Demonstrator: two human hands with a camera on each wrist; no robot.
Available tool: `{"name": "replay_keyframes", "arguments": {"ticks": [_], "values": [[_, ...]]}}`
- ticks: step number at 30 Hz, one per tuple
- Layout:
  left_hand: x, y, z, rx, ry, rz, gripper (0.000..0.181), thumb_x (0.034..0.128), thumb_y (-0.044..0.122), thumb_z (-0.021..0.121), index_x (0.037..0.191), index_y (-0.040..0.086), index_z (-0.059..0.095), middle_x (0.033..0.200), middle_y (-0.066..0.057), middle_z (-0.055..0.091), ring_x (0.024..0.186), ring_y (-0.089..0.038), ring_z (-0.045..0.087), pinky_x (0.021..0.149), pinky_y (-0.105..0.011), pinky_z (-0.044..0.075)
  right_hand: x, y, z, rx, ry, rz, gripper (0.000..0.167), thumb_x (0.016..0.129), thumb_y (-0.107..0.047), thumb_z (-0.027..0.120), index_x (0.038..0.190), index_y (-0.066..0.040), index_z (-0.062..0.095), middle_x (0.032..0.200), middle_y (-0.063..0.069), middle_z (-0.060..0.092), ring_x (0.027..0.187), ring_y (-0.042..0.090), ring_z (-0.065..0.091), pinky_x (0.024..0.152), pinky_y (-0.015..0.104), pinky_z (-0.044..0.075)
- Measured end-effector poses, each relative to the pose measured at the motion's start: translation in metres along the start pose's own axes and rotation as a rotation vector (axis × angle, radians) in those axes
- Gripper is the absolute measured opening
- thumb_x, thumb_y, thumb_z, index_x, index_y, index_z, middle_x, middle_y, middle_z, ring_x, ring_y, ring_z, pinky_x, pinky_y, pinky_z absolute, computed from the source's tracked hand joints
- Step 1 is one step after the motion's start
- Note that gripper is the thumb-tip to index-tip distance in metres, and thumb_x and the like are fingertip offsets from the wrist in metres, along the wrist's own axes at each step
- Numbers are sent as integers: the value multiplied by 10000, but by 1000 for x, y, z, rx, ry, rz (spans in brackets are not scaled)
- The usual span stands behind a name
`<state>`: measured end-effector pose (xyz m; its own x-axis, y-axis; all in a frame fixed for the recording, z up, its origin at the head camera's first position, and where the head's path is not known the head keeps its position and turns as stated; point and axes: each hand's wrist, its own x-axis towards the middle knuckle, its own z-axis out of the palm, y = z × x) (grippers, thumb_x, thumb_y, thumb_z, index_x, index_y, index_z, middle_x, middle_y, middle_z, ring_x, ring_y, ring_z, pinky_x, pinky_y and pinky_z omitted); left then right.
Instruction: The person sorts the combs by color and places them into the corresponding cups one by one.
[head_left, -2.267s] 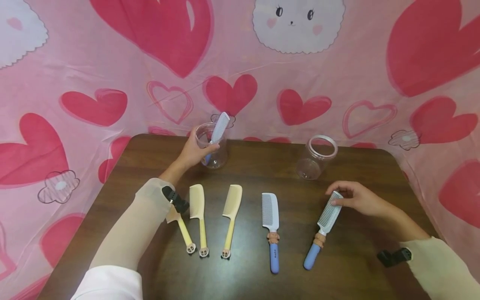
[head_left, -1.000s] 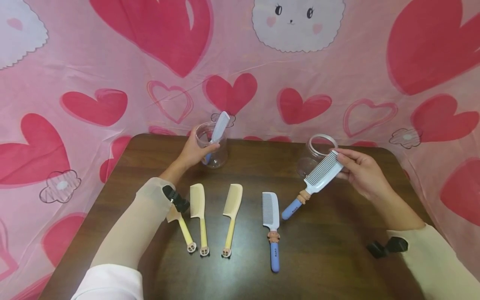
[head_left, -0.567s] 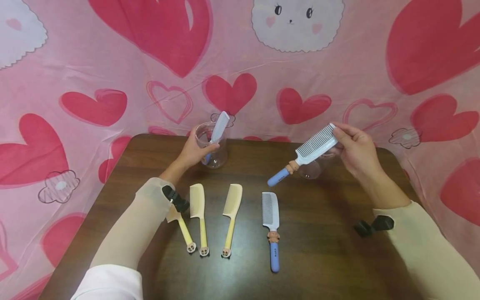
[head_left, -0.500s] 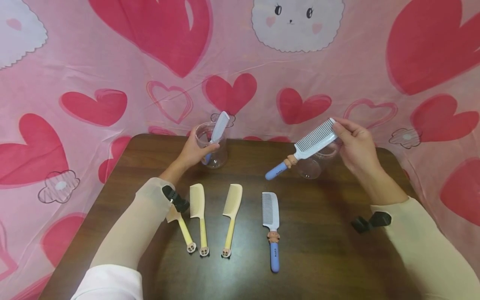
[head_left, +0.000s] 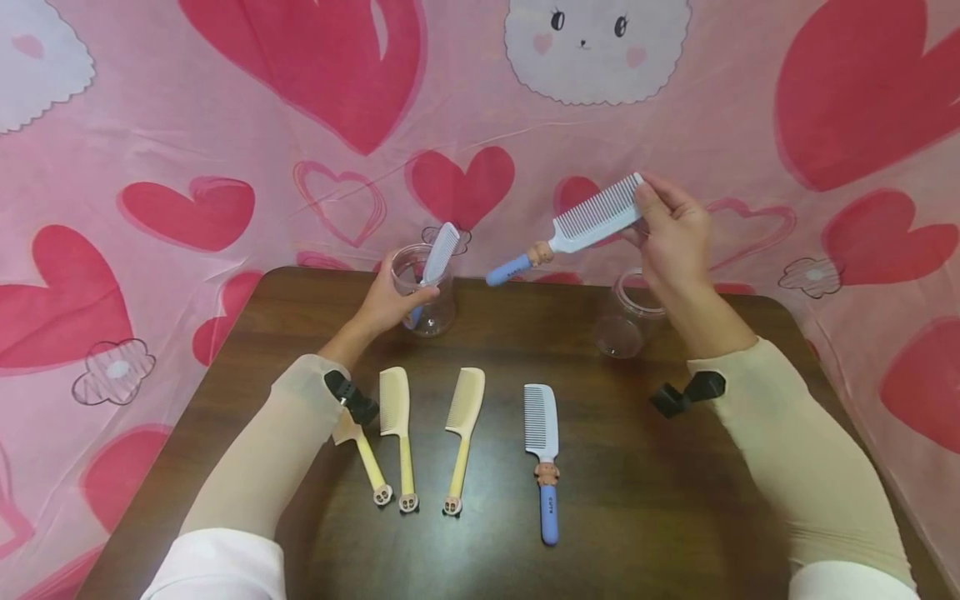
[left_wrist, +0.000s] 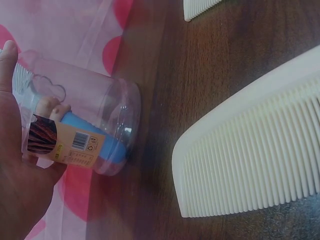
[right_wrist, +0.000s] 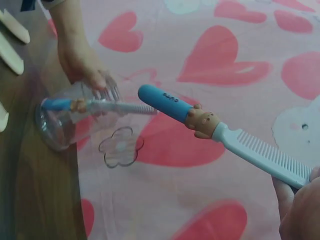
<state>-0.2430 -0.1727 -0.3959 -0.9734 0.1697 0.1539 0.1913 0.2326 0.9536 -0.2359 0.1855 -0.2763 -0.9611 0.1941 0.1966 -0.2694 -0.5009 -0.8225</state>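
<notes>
My left hand (head_left: 386, 302) grips a clear plastic jar (head_left: 438, 312) at the back left of the table. A blue-handled white comb (head_left: 442, 252) leans inside it, its toothed end above the rim. In the left wrist view a label (left_wrist: 70, 142) shows on the jar. My right hand (head_left: 675, 237) pinches another blue-handled comb (head_left: 597, 218) by the tip of its toothed end, in the air. That comb's handle (right_wrist: 165, 101) points left and down toward the jar, apart from it. A bear figure (right_wrist: 202, 123) sits between handle and teeth.
A second clear jar (head_left: 621, 329) stands at the back right, partly behind my right hand. Another blue-handled comb (head_left: 542, 421) lies at the table's middle. Three yellow combs (head_left: 465, 400) lie left of it, one partly under my left wrist. A pink heart-patterned cloth (head_left: 480, 92) hangs behind.
My right hand has picked up the right-hand blue comb from the table and carried it up and left, past the right jar. My left hand stays on its jar.
</notes>
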Motion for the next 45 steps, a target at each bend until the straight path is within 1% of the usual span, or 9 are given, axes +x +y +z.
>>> {"name": "replay_keyframes", "arguments": {"ticks": [2,8,13,18,23,26,32,38,45], "values": [[2,-4,0,-5,1,6,818,874,-4,767,1516,-56,262,1528,-311,383,1442,-450,336,1175,-553,329,5,3,10,-24,8,-15,222,976,8,623,1175,90,681,912,122,700,725,172,725,605,262,610],[12,-32,-1,-9,19,15,839,868,11,779,1533,-1,267,1542,-258,394,1455,-396,342,1179,-532,330,16,17,41,-108,25,-46,303,980,7,629,1263,116,635,921,107,696,715,141,690,608,219,600],[14,-37,-2,9,33,21,821,872,38,790,1524,29,292,1518,-201,441,1427,-322,399,1159,-496,377,25,32,66,-107,81,-18,267,969,20,641,1225,84,681,948,112,697,749,158,688,620,236,607],[12,-32,-2,-3,20,11,815,879,26,779,1526,11,283,1527,-219,424,1423,-333,402,1126,-521,414,29,47,87,-169,76,18,270,972,-23,657,1230,39,701,1017,141,698,804,183,701,683,280,619],[3,-9,-2,9,0,-24,809,884,0,758,1516,-58,256,1535,-289,381,1391,-435,418,1123,-524,413,27,62,104,-295,32,30,284,979,-90,670,1250,-13,708,1135,158,701,925,219,720,793,324,613],[-1,1,-3,36,-12,-43,809,891,21,758,1514,-64,248,1530,-293,379,1345,-447,459,1094,-502,451,26,71,113,-356,2,23,287,989,-105,661,1258,-12,703,1177,162,703,971,229,720,818,331,612],[-3,4,-4,51,-23,-60,814,894,41,762,1519,-38,247,1462,-282,421,1224,-415,555,1022,-447,508,23,91,130,-455,-18,-1,268,988,-106,671,1234,-7,717,1161,155,732,877,148,700,738,246,608],[-3,3,-4,54,-15,-74,828,893,60,768,1527,-21,242,1479,-317,399,1300,-478,488,1070,-550,458,15,106,139,-544,-32,-7,270,977,-117,691,1219,-3,724,1175,140,734,973,160,708,841,229,586],[-3,3,-4,50,-5,-57,835,878,45,775,1527,-33,256,1500,-285,399,1344,-425,457,1106,-534,428,13,123,140,-562,-21,59,259,978,-145,699,1206,-28,737,1140,136,744,879,153,698,731,261,604]]}}
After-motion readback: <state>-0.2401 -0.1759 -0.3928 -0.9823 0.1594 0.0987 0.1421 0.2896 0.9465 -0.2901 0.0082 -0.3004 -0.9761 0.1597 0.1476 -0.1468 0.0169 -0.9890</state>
